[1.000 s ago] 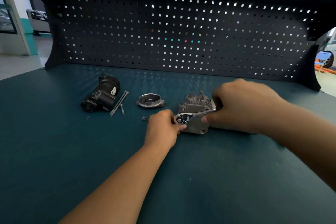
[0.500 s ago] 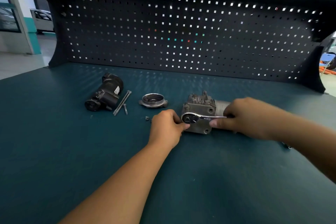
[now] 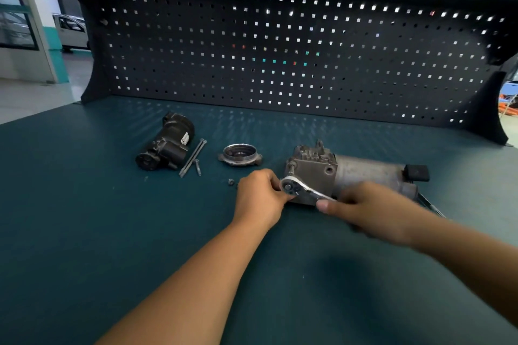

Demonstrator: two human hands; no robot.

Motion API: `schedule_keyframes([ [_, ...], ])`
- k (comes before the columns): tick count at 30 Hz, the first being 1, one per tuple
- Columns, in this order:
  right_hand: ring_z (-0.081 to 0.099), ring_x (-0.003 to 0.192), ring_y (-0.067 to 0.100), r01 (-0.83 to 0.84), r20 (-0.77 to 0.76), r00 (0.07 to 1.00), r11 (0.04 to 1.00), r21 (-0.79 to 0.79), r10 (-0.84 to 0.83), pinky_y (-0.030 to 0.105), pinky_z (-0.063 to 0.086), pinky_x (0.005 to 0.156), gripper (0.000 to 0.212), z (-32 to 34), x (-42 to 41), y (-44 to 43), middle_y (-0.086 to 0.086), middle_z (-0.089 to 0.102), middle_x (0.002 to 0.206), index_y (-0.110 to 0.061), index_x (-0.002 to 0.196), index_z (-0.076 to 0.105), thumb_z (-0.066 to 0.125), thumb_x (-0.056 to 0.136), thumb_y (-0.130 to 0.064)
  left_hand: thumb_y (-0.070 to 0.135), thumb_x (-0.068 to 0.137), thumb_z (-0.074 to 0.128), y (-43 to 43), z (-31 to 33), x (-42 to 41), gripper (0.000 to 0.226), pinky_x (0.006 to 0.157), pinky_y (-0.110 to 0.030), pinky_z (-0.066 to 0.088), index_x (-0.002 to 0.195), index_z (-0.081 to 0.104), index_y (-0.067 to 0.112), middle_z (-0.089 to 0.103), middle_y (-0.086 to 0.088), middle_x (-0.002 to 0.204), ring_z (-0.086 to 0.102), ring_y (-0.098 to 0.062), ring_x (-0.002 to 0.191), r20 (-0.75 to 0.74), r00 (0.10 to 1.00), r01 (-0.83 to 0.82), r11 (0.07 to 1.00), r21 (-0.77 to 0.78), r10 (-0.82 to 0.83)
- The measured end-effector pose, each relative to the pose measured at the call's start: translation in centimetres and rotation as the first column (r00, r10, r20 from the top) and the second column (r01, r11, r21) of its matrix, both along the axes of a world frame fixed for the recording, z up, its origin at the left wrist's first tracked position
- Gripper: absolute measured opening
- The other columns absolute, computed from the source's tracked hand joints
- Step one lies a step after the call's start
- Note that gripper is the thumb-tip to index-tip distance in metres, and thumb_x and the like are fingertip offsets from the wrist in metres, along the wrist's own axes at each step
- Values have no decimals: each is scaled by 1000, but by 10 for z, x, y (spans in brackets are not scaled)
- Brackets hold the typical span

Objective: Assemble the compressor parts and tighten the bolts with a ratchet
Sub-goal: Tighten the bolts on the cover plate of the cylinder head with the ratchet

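A grey metal compressor body (image 3: 347,173) lies on its side on the green bench mat, its block end facing left. A chrome ratchet (image 3: 301,187) sits with its round head against the block's lower left corner. My left hand (image 3: 259,196) pinches the ratchet head with fingertips. My right hand (image 3: 367,206) grips the ratchet handle, which slopes down to the right. A black motor part (image 3: 165,145), two long bolts (image 3: 192,158), a short bolt (image 3: 198,167) and a round metal flange (image 3: 240,154) lie to the left.
A small nut (image 3: 231,181) lies just left of my left hand. A black connector (image 3: 417,172) sticks out at the compressor's right end. A dark pegboard (image 3: 280,59) walls off the back of the bench. A thin rod (image 3: 433,206) lies right of my right hand.
My right hand has swung the ratchet handle downward, from pointing up-right to sloping down-right. The left hand has stayed on the ratchet head. The camera moved closer.
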State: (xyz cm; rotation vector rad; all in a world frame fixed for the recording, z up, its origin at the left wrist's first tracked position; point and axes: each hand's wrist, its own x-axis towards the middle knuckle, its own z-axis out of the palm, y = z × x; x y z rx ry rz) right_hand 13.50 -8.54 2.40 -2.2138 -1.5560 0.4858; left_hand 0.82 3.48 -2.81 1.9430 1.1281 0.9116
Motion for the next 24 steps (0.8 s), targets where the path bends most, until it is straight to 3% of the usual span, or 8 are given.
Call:
schedule_keyframes([
  [5,54,49,10,17,514,858,999,-37,5,23,42,49,57,61,3,8,-3,54,50,-12,58,58,62,64,-69,25,74,77,0,0,2,31,51,-23,42,59,49,22,60,3,60,61,-16,65,1,1000,-6,1000,-19,6],
  [10,45,49,13,-93,877,478,996,-9,52,20,30,44,57,98,-33,23,-4,46,55,-17,56,47,64,66,-70,26,76,75,-1,1,1,27,65,-31,50,61,53,20,66,-3,69,65,-19,72,3,1000,2,1000,-9,-2],
  [12,40,49,13,-151,930,353,987,-53,104,21,31,46,57,108,-50,30,-4,41,58,-19,56,37,66,70,-66,27,76,74,-1,1,0,21,69,-33,51,68,58,16,67,-4,71,65,-19,73,6,1000,6,1000,-14,-6],
  [14,38,55,15,-189,954,236,971,-144,188,29,38,66,57,115,-64,39,-5,34,61,-21,59,28,66,73,-61,27,77,74,-1,1,-1,20,71,-34,51,76,62,11,68,-5,72,65,-19,74,7,1000,9,1000,-15,-9],
  [16,39,69,16,-214,959,74,944,-251,272,38,31,85,59,119,-78,48,-5,28,63,-20,61,23,66,74,-59,28,77,74,-1,1,-1,22,70,-34,51,80,63,9,68,-5,73,65,-19,74,12,1000,10,1000,-15,-10],
  [20,45,90,18,-268,917,-225,884,-383,329,43,19,104,34,114,-98,61,-4,39,69,-22,74,44,66,81,-47,28,77,74,-2,1,0,25,73,-35,52,83,64,6,69,-7,74,66,-20,74,10,1000,8,1000,-2,-8],
  [22,52,101,20,-286,897,-293,864,-414,333,44,16,108,19,111,-100,66,-4,47,81,-23,85,52,63,86,-39,27,77,74,0,0,0,25,73,-35,52,83,63,6,69,-7,74,66,-20,73,16,1000,8,1000,-4,-8],
  [24,53,99,20,-272,892,-298,866,-420,339,39,21,104,30,114,-96,66,-3,43,78,-24,76,43,63,84,-44,26,77,73,0,-1,1,23,72,-35,52,83,64,6,69,-5,75,66,-19,73,23,1000,18,1000,-12,-17],
])
